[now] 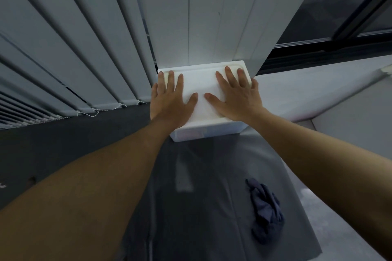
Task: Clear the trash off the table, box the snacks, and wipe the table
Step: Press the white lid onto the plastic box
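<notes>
A white plastic box (209, 131) with a white lid (200, 85) stands at the far end of the grey table (203, 186), against the blinds. My left hand (169, 99) lies flat on the lid's left half with fingers straight. Flat on the right half presses my right hand (235, 95), fingers spread. Through the box's translucent front wall I make out faint coloured shapes. A crumpled dark blue cloth (266, 212) lies on the table near me, to the right, apart from both hands.
Vertical white blinds (84, 48) hang behind the box and to the left, with a bead chain along their bottom. A dark window frame (331, 46) and a white sill are at the right. Dark floor lies left of the table.
</notes>
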A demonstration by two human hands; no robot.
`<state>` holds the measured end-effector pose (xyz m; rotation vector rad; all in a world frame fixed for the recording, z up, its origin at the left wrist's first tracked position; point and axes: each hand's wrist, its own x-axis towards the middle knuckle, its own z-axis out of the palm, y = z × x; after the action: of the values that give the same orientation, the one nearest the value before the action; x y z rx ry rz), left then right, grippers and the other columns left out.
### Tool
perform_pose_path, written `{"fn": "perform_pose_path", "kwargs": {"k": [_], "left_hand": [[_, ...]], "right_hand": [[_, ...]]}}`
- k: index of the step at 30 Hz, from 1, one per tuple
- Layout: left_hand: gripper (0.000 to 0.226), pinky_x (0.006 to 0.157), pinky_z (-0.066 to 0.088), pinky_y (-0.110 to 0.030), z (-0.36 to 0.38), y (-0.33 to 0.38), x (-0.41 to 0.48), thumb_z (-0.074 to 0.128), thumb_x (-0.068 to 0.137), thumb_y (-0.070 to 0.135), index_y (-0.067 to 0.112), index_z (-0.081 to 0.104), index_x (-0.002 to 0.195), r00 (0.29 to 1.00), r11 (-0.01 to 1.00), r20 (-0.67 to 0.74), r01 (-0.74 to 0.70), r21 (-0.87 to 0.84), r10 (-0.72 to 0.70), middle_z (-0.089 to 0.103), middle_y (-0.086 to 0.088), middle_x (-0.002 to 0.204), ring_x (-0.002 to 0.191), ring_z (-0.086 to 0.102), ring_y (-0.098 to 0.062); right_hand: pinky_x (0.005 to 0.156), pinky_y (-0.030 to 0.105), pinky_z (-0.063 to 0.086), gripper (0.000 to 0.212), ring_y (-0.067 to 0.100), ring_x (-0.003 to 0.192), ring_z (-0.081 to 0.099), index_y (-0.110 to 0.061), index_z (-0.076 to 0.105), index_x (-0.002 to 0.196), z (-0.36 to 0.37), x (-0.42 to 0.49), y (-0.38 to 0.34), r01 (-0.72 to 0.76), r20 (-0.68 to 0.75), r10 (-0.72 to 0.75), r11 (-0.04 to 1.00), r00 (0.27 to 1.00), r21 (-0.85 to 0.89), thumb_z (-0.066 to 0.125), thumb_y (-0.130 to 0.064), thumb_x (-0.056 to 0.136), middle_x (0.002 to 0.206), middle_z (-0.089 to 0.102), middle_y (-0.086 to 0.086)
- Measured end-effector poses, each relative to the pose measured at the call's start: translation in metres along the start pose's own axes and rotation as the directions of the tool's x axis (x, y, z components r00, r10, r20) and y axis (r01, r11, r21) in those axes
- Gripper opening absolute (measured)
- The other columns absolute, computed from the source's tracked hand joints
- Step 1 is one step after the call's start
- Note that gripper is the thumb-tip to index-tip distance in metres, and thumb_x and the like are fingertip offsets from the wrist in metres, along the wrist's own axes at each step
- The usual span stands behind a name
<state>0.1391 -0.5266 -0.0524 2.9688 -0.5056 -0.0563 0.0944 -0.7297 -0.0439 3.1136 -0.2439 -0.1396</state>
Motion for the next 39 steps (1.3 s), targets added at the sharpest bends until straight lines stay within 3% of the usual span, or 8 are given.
{"fn": "perform_pose_path", "kwargs": {"k": [12, 22, 26, 29, 31, 34, 39], "left_hand": [[0.081, 0.125, 0.006, -0.049, 0.001, 0.005, -0.002, 0.017, 0.097, 0.069, 0.020, 0.008, 0.160, 1.000, 1.000, 0.015, 0.025, 0.006, -0.025, 0.002, -0.007, 0.169, 0.155, -0.007, -0.031], [0.087, 0.125, -0.002, -0.048, -0.004, 0.002, 0.004, 0.014, 0.095, 0.073, 0.019, -0.006, 0.160, 0.987, 1.000, 0.162, -0.004, 0.020, 0.000, -0.015, -0.007, 0.167, 0.152, -0.022, -0.030], [0.087, 0.125, 0.001, -0.047, -0.007, -0.002, -0.004, 0.027, 0.097, 0.070, 0.012, 0.011, 0.159, 0.994, 0.996, 0.107, -0.025, -0.081, 0.034, -0.005, -0.011, 0.168, 0.154, -0.012, -0.027], [0.069, 0.125, 0.008, -0.045, -0.014, -0.003, -0.006, 0.044, 0.099, 0.057, 0.007, 0.038, 0.147, 0.997, 0.976, 0.052, -0.036, -0.215, 0.048, 0.009, -0.011, 0.168, 0.155, -0.001, -0.026], [0.057, 0.123, 0.013, -0.043, -0.022, -0.007, -0.007, 0.049, 0.101, 0.044, 0.003, 0.044, 0.141, 0.997, 0.964, 0.044, -0.048, -0.261, 0.061, 0.015, -0.014, 0.166, 0.155, 0.005, -0.026], [0.053, 0.120, 0.024, -0.045, -0.031, -0.015, -0.011, 0.048, 0.103, 0.032, 0.001, 0.038, 0.145, 0.991, 0.973, 0.074, -0.092, -0.211, 0.110, 0.021, -0.017, 0.163, 0.152, 0.014, -0.029], [0.069, 0.123, 0.019, -0.046, -0.047, -0.019, -0.025, 0.040, 0.104, 0.042, 0.008, 0.015, 0.158, 0.946, 0.992, 0.300, -0.100, -0.083, 0.120, 0.002, -0.010, 0.168, 0.155, 0.001, -0.028]], "right_hand": [[0.116, 0.058, 0.015, 0.096, 0.027, 0.152, 0.001, -0.035, 0.004, 0.156, 0.001, 0.008, 0.004, 0.020, -0.014, -0.020, 1.000, 1.000, 0.011, -0.003, -0.090, 0.077, 0.166, 0.001, -0.004], [0.117, 0.056, 0.013, 0.095, 0.025, 0.153, 0.001, -0.035, 0.007, 0.156, 0.003, 0.007, 0.005, 0.011, -0.013, -0.011, 1.000, 1.000, 0.024, -0.001, -0.090, 0.078, 0.166, 0.003, -0.004], [0.115, 0.055, 0.018, 0.083, 0.020, 0.151, 0.011, -0.027, 0.032, 0.148, -0.001, 0.001, 0.002, 0.007, -0.094, 0.002, 0.995, 0.996, 0.098, 0.017, -0.081, 0.086, 0.164, 0.019, -0.002], [0.116, 0.055, 0.017, 0.073, 0.018, 0.151, 0.009, -0.026, 0.038, 0.146, -0.001, -0.001, 0.005, 0.001, -0.080, 0.008, 0.994, 0.997, 0.114, 0.027, -0.074, 0.091, 0.162, 0.022, -0.004], [0.116, 0.057, 0.016, 0.067, 0.018, 0.151, 0.009, -0.026, 0.041, 0.144, -0.003, -0.002, 0.005, 0.008, -0.063, -0.001, 0.993, 0.998, 0.119, 0.031, -0.069, 0.094, 0.160, 0.026, -0.004], [0.115, 0.061, 0.016, 0.057, 0.019, 0.151, 0.009, -0.026, 0.044, 0.139, -0.007, -0.004, 0.002, 0.026, -0.031, -0.023, 0.992, 0.999, 0.126, 0.036, -0.062, 0.096, 0.159, 0.028, -0.003], [0.114, 0.070, 0.010, 0.070, 0.023, 0.152, 0.008, -0.026, 0.030, 0.151, -0.023, -0.021, -0.007, -0.012, 0.001, 0.012, 0.979, 1.000, 0.202, 0.036, -0.066, 0.093, 0.163, 0.020, -0.002]]}}
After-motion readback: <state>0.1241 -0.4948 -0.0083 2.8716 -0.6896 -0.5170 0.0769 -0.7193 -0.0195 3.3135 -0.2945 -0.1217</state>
